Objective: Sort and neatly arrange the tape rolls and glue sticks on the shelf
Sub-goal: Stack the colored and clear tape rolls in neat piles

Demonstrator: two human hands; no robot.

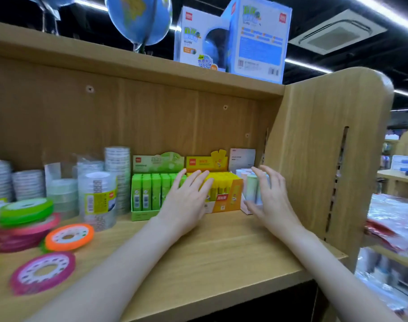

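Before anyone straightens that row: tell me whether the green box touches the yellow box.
Cannot tell. In the head view the left hand covers the seam between the green box and the yellow box.

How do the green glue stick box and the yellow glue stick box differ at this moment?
The green box holds green sticks; the yellow box holds yellow sticks and has an orange front. The green box stands left of the yellow box, next to the clear tape rolls. The left hand covers the boxes' meeting edges. Both are open display boxes with upright header cards, side by side on the shelf.
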